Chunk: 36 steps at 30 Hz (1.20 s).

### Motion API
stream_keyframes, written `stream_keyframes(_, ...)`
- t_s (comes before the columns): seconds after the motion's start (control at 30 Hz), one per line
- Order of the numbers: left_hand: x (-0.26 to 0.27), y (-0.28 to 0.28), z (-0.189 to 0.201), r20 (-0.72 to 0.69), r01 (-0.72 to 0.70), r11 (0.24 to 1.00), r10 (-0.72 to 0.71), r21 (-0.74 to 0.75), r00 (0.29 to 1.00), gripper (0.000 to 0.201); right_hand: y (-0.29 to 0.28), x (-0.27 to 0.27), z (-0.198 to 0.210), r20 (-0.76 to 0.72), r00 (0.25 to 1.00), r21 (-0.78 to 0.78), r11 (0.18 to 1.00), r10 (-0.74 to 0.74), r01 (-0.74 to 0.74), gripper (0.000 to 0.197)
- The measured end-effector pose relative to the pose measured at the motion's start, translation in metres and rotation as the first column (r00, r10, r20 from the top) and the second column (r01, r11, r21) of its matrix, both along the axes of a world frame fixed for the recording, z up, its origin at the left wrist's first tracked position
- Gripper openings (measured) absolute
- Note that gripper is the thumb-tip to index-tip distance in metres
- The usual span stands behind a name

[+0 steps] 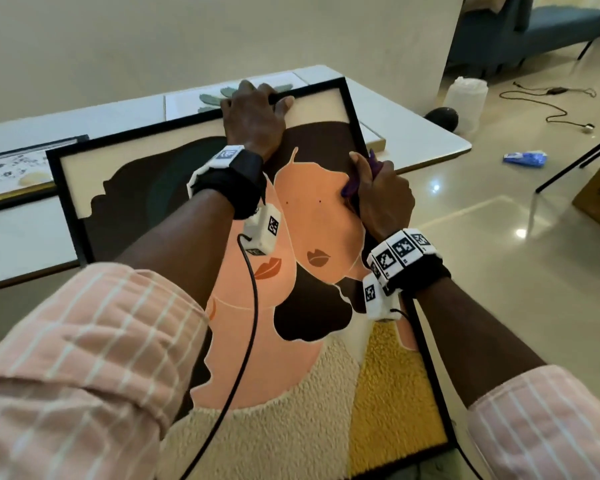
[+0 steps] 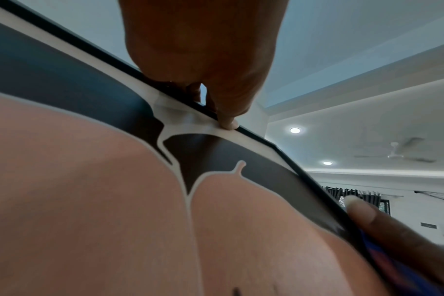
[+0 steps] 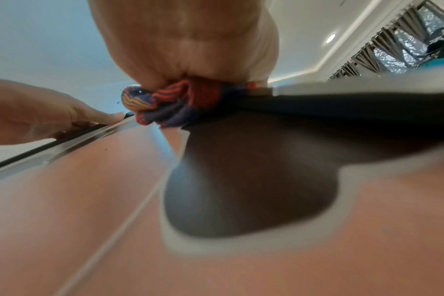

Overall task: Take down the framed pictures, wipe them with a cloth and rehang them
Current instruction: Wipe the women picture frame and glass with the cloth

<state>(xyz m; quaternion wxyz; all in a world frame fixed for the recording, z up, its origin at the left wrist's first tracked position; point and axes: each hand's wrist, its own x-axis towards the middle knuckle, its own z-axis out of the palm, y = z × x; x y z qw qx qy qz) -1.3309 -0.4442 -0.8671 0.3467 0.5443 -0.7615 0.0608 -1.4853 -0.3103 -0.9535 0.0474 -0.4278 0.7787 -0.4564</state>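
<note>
1. The black-framed picture (image 1: 291, 289) is propped up, tilted, with its far short edge leaning over the white table (image 1: 430, 133) and its near end down by the person. Its long axis runs away from the person, from the near end up to the far edge.
2. The left hand (image 1: 253, 112) is on the far top edge of that picture. Fingers curl over the frame rail, and in the left wrist view the thumb is pressed on the front just inside the rail. This is the steadying hand.
3. The right hand (image 1: 383, 195) is at the picture's right long edge, partway down from the top corner. Its fingers are closed round a bunched cloth (image 3: 170, 104) with red, blue and yellow stripes, pressed against the face just beside the rail.
4. The key relation: the cloth sits at the right rail near the far end, so most of the face lies toward the person and to the left of it. My read is that the wipe goes along the long axis.
5. The right hand is the nearer one to the unwiped area, while the left has to keep its clamp or the picture slides.
6. Beyond the picture's far edge, two other framed pictures lie flat on the table: a leaf print (image 1: 201, 102) and one to the left (image 1: 14, 171).
</note>
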Motion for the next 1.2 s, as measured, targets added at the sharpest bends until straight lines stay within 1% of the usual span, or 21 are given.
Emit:
stream_keyframes(0.1, 0.001, -0.001, -0.003, -0.019, 0.003, 0.999, -0.004, -0.035, 1.0, 0.048, 0.021, 0.0, -0.024, -0.041, 0.998, 0.016, 0.999, -0.05, 0.051, 0.061)
stream_keyframes(0.17, 0.002, -0.002, -0.005, -0.014, 0.003, 1.0, -0.004, -0.021, 1.0, 0.049, 0.035, 0.002, -0.042, -0.051, 0.998, 0.055, 0.998, -0.036, 0.038, 0.058)
stream_keyframes(0.23, 0.001, -0.001, -0.007, 0.014, -0.042, 0.999, 0.042, -0.01, 0.999, 0.05, 0.035, 0.001, -0.045, -0.03, 1.0, 0.072, 0.997, -0.004, 0.006, 0.057)
stream_keyframes(0.3, -0.004, -0.002, -0.012, 0.068, -0.075, 0.997, 0.075, 0.003, 0.995, 0.053, 0.03, 0.0, -0.043, -0.016, 1.0, 0.079, 0.997, -0.009, 0.01, 0.058)
stream_keyframes(0.43, -0.001, -0.001, -0.017, 0.139, -0.055, 0.998, 0.055, -0.003, 0.989, 0.059, 0.027, -0.002, -0.047, -0.011, 1.0, 0.069, 0.998, 0.011, -0.01, 0.058)
stream_keyframes(0.53, -0.006, 0.007, -0.024, 0.152, -0.089, 0.996, 0.088, 0.0, 0.984, 0.065, 0.031, -0.003, -0.051, -0.014, 1.0, 0.094, 0.995, 0.017, -0.016, 0.056)
stream_keyframes(0.57, -0.011, 0.013, -0.026, 0.165, -0.11, 0.994, 0.113, -0.029, 0.98, 0.068, 0.031, -0.002, -0.052, -0.014, 1.0, 0.103, 0.994, 0.021, -0.019, 0.056)
stream_keyframes(0.6, -0.019, 0.02, -0.029, 0.196, -0.094, 0.992, 0.11, -0.09, 0.975, 0.069, 0.032, -0.002, -0.052, -0.013, 1.0, 0.107, 0.994, 0.026, -0.025, 0.055)
stream_keyframes(0.63, -0.029, 0.029, -0.03, 0.245, -0.001, 0.987, 0.041, -0.158, 0.969, 0.067, 0.033, -0.001, -0.053, -0.006, 0.999, 0.111, 0.993, 0.033, -0.032, 0.055)
stream_keyframes(0.67, -0.04, 0.036, -0.032, 0.321, 0.164, 0.963, -0.089, -0.212, 0.943, 0.061, 0.034, -0.001, -0.054, 0.0, 0.999, 0.114, 0.993, 0.039, -0.039, 0.055)
stream_keyframes(0.7, -0.053, 0.044, -0.035, 0.43, 0.364, 0.909, -0.251, -0.203, 0.867, 0.054, 0.036, 0.0, -0.055, 0.003, 0.999, 0.117, 0.992, 0.04, -0.04, 0.055)
stream_keyframes(0.73, -0.066, 0.051, -0.04, 0.572, 0.523, 0.843, -0.369, -0.127, 0.733, 0.05, 0.039, 0.0, -0.056, -0.001, 0.999, 0.113, 0.993, 0.036, -0.036, 0.054)
stream_keyframes(0.77, -0.077, 0.059, -0.044, 0.704, 0.605, 0.796, -0.42, -0.017, 0.573, 0.051, 0.042, 0.0, -0.057, -0.007, 1.0, 0.109, 0.994, 0.027, -0.026, 0.053)
stream_keyframes(0.8, -0.086, 0.064, -0.046, 0.794, 0.611, 0.788, -0.419, 0.076, 0.441, 0.055, 0.047, 0.0, -0.059, -0.011, 1.0, 0.105, 0.994, 0.021, -0.02, 0.052)
stream_keyframes(0.83, -0.095, 0.068, -0.047, 0.842, 0.571, 0.809, -0.4, 0.139, 0.362, 0.062, 0.053, -0.002, -0.061, -0.008, 1.0, 0.1, 0.995, 0.018, -0.017, 0.05)
stream_keyframes(0.87, -0.102, 0.072, -0.046, 0.848, 0.525, 0.828, -0.413, 0.198, 0.331, 0.069, 0.059, -0.004, -0.063, -0.003, 1.0, 0.088, 0.996, 0.021, -0.021, 0.049)
stream_keyframes(0.93, -0.109, 0.079, -0.042, 0.834, 0.47, 0.841, -0.446, 0.267, 0.325, 0.075, 0.065, -0.007, -0.064, 0.003, 0.999, 0.077, 0.996, 0.045, -0.045, 0.048)
stream_keyframes(1.0, -0.114, 0.08, -0.043, 0.833, 0.436, 0.852, -0.45, 0.29, 0.324, 0.072, 0.063, -0.011, -0.065, 0.002, 0.998, 0.077, 0.995, 0.07, -0.07, 0.05)
stream_keyframes(1.1, -0.114, 0.081, -0.044, 0.826, 0.45, 0.856, -0.435, 0.256, 0.357, 0.068, 0.066, -0.013, -0.077, 0.05, 0.995, 0.067, 0.994, 0.086, -0.089, 0.055)
stream_keyframes(1.2, -0.112, 0.077, -0.047, 0.811, 0.457, 0.85, -0.451, 0.262, 0.374, 0.057, 0.092, -0.009, -0.102, -0.02, 1.0, 0.049, 0.999, 0.024, -0.023, 0.061)
